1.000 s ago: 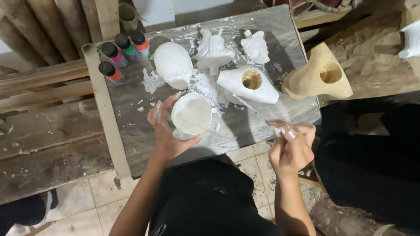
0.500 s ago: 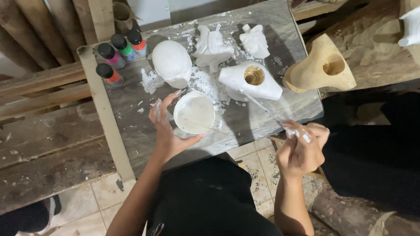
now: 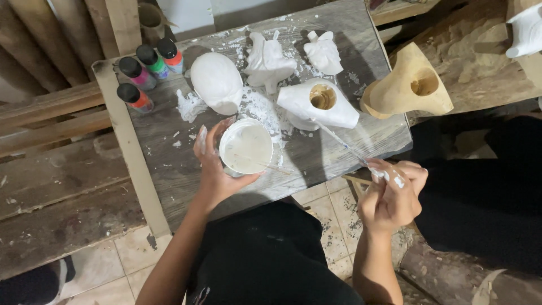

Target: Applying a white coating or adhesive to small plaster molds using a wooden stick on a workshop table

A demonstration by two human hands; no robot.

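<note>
My left hand (image 3: 217,169) cups a round white container of white paint (image 3: 247,147) on the grey wooden board (image 3: 339,144). My right hand (image 3: 391,195), smeared with white, pinches a thin paintbrush (image 3: 339,141) whose tip reaches the white-painted hollow figure (image 3: 319,104) lying on the board. A white egg-shaped piece (image 3: 216,82) and two smaller white carved figures (image 3: 267,59) (image 3: 323,52) lie further back. An unpainted tan wooden figure (image 3: 406,87) with a hole rests at the board's right edge.
Three small paint bottles (image 3: 145,70) with black caps stand at the board's back left. White paint is smeared over the board. Wooden planks (image 3: 51,169) lie to the left, a carved log (image 3: 468,62) to the right, tiled floor (image 3: 330,209) below.
The right hand with the brush has shifted slightly right and down from the board's edge. The left hand stays on the paint container.
</note>
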